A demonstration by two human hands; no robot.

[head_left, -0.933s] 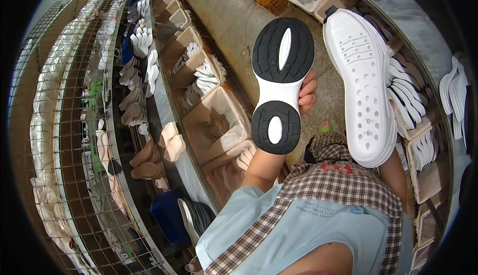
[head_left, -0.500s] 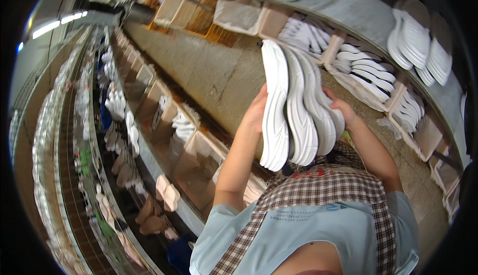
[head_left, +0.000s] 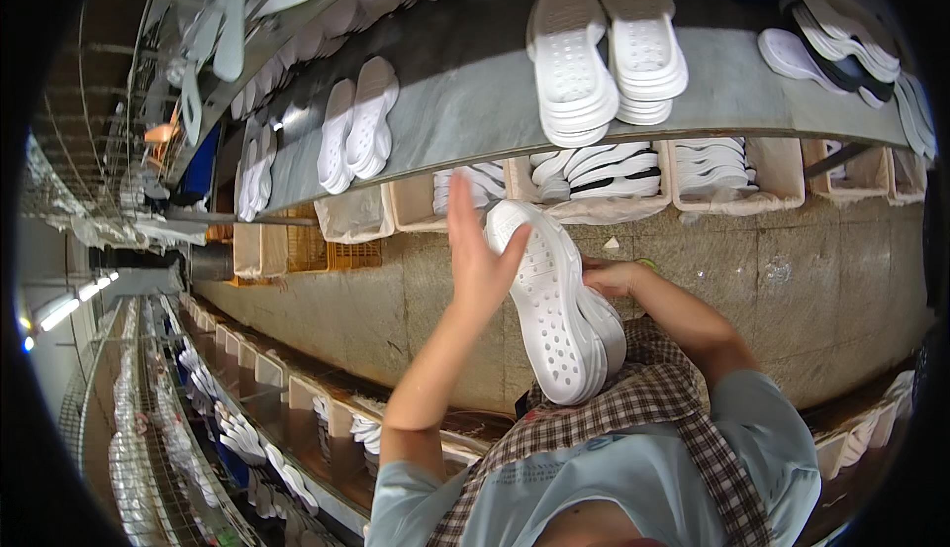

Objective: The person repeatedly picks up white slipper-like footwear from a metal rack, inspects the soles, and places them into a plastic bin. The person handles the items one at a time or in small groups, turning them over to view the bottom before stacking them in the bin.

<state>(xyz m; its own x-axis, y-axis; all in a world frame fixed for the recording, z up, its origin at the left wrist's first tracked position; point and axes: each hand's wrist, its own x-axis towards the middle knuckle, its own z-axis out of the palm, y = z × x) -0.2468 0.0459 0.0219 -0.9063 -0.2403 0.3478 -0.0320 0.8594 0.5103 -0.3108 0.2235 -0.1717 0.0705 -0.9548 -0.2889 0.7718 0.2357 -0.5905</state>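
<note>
I'm judging the white soles (head_left: 550, 304) light, springy, best held mid-edge; my right hand (head_left: 616, 277) is pinching them at two o'clock, my left hand (head_left: 479, 268) standing spread at ten.

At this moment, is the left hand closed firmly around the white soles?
No, the right hand holds the white soles, while the left hand is stretched open at their edge.

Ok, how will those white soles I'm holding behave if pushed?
The white soles probably feel light, given the top one's many holes. They might slide apart, since their edges are offset. They're likely fairly stiff: none visibly sags.
</note>
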